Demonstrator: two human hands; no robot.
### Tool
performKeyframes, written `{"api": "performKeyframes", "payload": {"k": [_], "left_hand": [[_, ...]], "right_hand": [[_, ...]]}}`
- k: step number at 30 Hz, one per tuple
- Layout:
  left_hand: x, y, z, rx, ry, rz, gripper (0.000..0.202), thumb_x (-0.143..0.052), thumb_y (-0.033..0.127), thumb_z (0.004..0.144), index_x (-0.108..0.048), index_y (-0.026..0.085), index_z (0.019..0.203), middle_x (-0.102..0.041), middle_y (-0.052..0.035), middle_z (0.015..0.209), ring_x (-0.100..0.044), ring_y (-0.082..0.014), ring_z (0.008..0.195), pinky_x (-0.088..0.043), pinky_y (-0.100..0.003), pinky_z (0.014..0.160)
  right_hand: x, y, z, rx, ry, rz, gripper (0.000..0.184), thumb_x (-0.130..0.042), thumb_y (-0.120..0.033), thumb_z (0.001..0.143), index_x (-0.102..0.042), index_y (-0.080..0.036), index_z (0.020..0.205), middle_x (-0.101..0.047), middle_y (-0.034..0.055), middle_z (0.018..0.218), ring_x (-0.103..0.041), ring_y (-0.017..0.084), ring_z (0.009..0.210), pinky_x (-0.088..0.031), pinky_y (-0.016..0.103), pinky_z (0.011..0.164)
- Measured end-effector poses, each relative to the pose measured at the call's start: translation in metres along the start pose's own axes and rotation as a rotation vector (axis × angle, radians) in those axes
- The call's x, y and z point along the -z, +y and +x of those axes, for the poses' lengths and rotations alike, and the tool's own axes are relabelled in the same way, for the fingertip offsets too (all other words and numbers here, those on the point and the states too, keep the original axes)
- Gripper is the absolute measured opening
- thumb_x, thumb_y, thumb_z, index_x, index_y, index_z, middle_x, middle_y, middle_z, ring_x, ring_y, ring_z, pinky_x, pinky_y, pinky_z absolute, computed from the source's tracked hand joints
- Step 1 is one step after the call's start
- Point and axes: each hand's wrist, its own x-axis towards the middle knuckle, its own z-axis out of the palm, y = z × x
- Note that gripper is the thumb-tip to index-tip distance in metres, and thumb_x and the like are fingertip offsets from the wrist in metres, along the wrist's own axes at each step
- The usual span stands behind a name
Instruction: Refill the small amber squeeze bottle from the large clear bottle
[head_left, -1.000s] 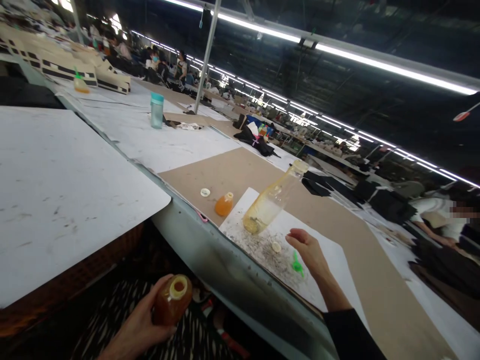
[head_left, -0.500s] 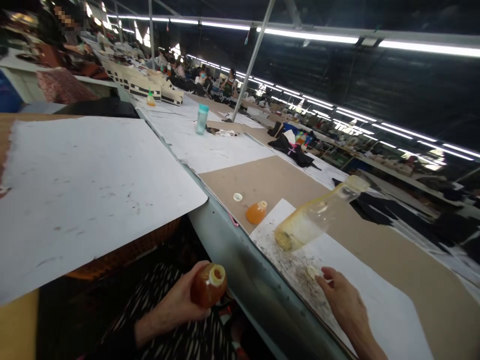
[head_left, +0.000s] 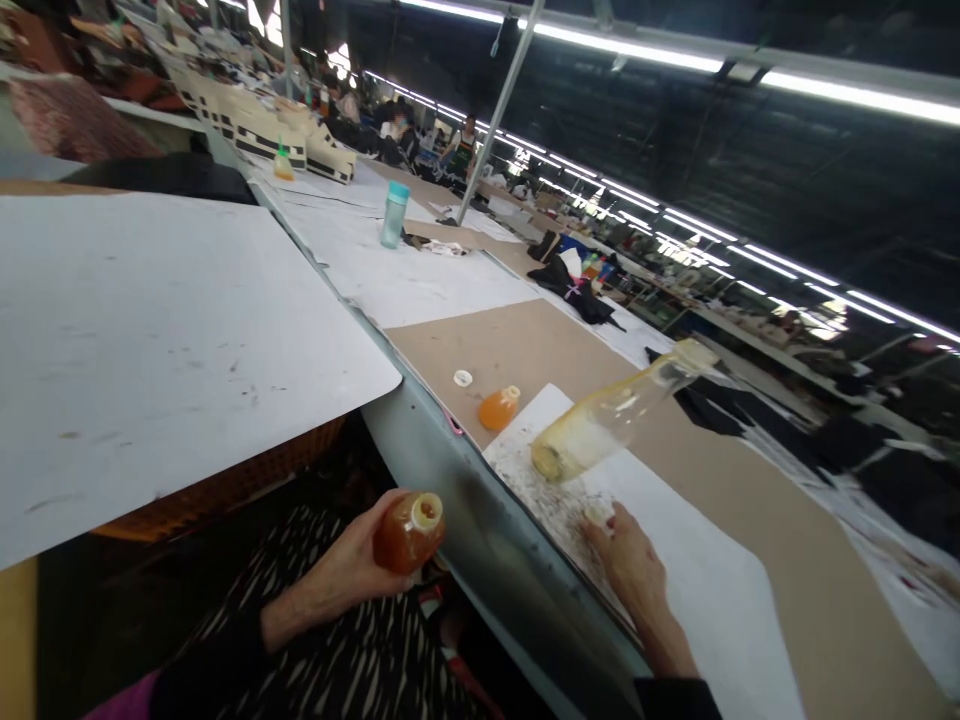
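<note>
My left hand point(head_left: 352, 560) is wrapped round a small squeeze bottle point(head_left: 401, 540) of amber liquid, held over my lap beside the table edge. The bottle's pale mouth is uncapped and tilts upward. At the stained white sheet, my right hand point(head_left: 634, 565) has its fingers closed about a pale round cap point(head_left: 598, 514), partly covered by the fingertips. Beyond that hand stands a clear, yellow-stained bottle point(head_left: 592, 425) with a long neck, nearly see-through. A smaller orange bottle point(head_left: 498, 409), open at the top, is on the brown board, and a white cap point(head_left: 463, 378) lies near it.
A metal table edge point(head_left: 405, 420) runs between my hands. To the left is a white work surface point(head_left: 150, 350), with an orange crate point(head_left: 225, 490) underneath. Farther off are a turquoise-lidded bottle point(head_left: 394, 215), black fabric pieces point(head_left: 577, 290) and a pole point(head_left: 499, 115). People are in the background.
My right hand has reached the pale cap on the sheet and closed its fingers on it. My left hand still holds the amber bottle. The whole view has shifted slightly.
</note>
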Motion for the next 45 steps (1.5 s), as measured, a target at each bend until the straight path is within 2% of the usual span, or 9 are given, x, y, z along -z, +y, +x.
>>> {"api": "performKeyframes", "payload": {"k": [4,8,14,19,22,25,29,39,45], "left_hand": [[-0.001,-0.013,-0.002,0.019,0.002,0.033,0.077,-0.064,0.009,0.055,-0.036,0.02,0.125,-0.056,-0.0055,0.122,-0.051,-0.0274,0.115,-0.045,-0.035,0.097],[-0.005,-0.012,-0.005,0.027,0.004,0.028,0.078,-0.065,0.007,0.052,-0.039,0.021,0.124,-0.058,-0.0048,0.119,-0.053,-0.0274,0.113,-0.046,-0.034,0.096],[-0.01,-0.005,-0.005,-0.062,-0.023,0.037,0.078,-0.072,0.01,0.05,-0.04,0.02,0.121,-0.06,-0.0044,0.11,-0.059,-0.0222,0.099,-0.048,-0.028,0.087],[-0.01,-0.001,-0.006,-0.058,-0.019,0.034,0.077,-0.076,0.012,0.05,-0.041,0.019,0.119,-0.059,-0.0039,0.11,-0.057,-0.022,0.1,-0.046,-0.029,0.088],[-0.01,-0.003,-0.006,-0.088,-0.048,0.022,0.077,-0.078,0.015,0.05,-0.042,0.02,0.118,-0.058,-0.0032,0.111,-0.056,-0.0223,0.102,-0.045,-0.03,0.09],[-0.01,-0.008,-0.007,-0.126,-0.068,0.0,0.077,-0.078,0.017,0.052,-0.041,0.02,0.119,-0.057,-0.0033,0.112,-0.055,-0.0223,0.103,-0.044,-0.031,0.09],[-0.008,-0.009,-0.008,-0.109,-0.049,0.015,0.076,-0.079,0.017,0.051,-0.042,0.019,0.118,-0.057,-0.0034,0.111,-0.055,-0.0227,0.101,-0.044,-0.031,0.088],[-0.004,-0.016,-0.007,-0.096,-0.014,0.111,0.075,-0.078,0.016,0.05,-0.046,0.019,0.117,-0.057,-0.0043,0.11,-0.054,-0.0245,0.099,-0.045,-0.033,0.087],[-0.003,-0.017,-0.008,-0.095,0.022,0.217,0.074,-0.078,0.021,0.052,-0.047,0.019,0.118,-0.057,-0.0051,0.112,-0.054,-0.0254,0.1,-0.047,-0.034,0.088]], "right_hand": [[0.0,-0.002,0.004,0.006,-0.014,-0.047,0.054,-0.039,-0.05,0.078,-0.052,-0.016,0.118,-0.06,0.0126,0.107,-0.056,0.03,0.1,-0.043,0.043,0.083],[0.0,-0.004,0.007,0.026,-0.04,-0.044,0.045,-0.037,-0.05,0.078,-0.059,-0.02,0.102,-0.062,0.0111,0.099,-0.059,0.029,0.093,-0.044,0.042,0.078],[0.013,-0.007,-0.002,0.047,-0.031,0.026,0.051,-0.036,-0.06,0.073,-0.053,-0.02,0.1,-0.064,0.011,0.086,-0.061,0.028,0.081,-0.046,0.039,0.073],[0.02,-0.058,-0.052,0.261,-0.207,0.313,0.036,-0.049,-0.056,0.073,-0.053,-0.026,0.093,-0.065,0.0008,0.078,-0.062,0.023,0.074,-0.048,0.031,0.068],[0.013,-0.101,-0.084,0.453,-0.13,0.434,0.027,-0.049,-0.049,0.077,-0.054,-0.027,0.092,-0.064,0.0012,0.08,-0.062,0.021,0.071,-0.049,0.031,0.067],[0.01,-0.133,-0.1,0.648,-0.079,0.379,0.02,-0.048,-0.039,0.079,-0.054,-0.027,0.095,-0.063,0.0026,0.081,-0.06,0.021,0.069,-0.049,0.031,0.064],[0.016,-0.154,-0.103,0.797,-0.07,0.241,0.018,-0.042,-0.029,0.084,-0.05,-0.028,0.1,-0.058,0.0017,0.084,-0.058,0.018,0.067,-0.046,0.029,0.057],[0.013,-0.163,-0.102,0.912,-0.066,-0.002,0.027,-0.045,-0.017,0.08,-0.046,-0.026,0.106,-0.055,0.0059,0.099,-0.058,0.023,0.08,-0.048,0.034,0.061],[0.02,-0.174,-0.101,0.919,-0.123,-0.013,0.022,-0.055,-0.015,0.078,-0.051,-0.026,0.096,-0.055,0.005,0.103,-0.057,0.022,0.083,-0.047,0.034,0.063]]}}
